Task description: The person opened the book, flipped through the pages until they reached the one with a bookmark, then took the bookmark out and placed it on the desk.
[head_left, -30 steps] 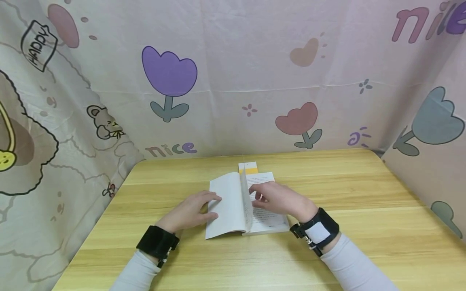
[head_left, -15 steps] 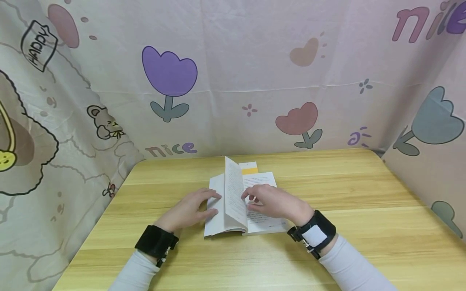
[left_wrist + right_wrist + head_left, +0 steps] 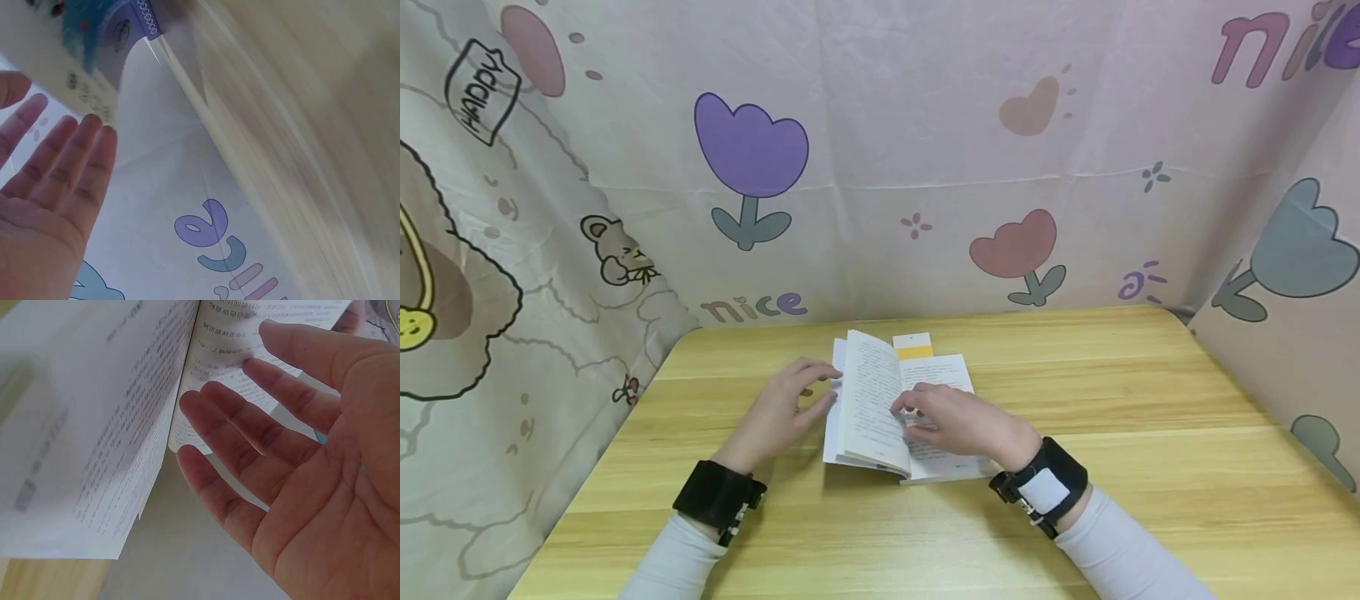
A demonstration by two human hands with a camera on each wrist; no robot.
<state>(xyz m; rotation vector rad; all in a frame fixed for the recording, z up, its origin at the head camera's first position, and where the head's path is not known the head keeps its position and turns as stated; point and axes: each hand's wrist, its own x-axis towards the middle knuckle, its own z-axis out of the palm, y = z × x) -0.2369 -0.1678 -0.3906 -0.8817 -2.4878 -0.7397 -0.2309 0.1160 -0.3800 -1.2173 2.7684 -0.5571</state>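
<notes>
An open paperback book (image 3: 874,400) lies on the table, its left-hand part raised at the outer edge. My left hand (image 3: 775,417) is at that edge, fingers extended. In the left wrist view its fingertips overlap the colourful front cover (image 3: 100,56), which has a blue-teal picture and a purple border. My right hand (image 3: 966,423) rests over the right-hand pages, with fingertips near the middle fold. In the right wrist view its fingers (image 3: 231,440) are loosely bent beside the printed pages (image 3: 134,406), and nothing is between them.
A white and yellow card-like piece (image 3: 913,346) sticks out behind the top of the book. The wooden table (image 3: 1112,375) ends at a printed cloth backdrop (image 3: 880,167) at the back and sides. Black straps (image 3: 718,500) sit on both wrists.
The upright pages have gone over to the left side. My left hand has moved up along the left edge, which is now raised. My right hand has shifted left to the fold.
</notes>
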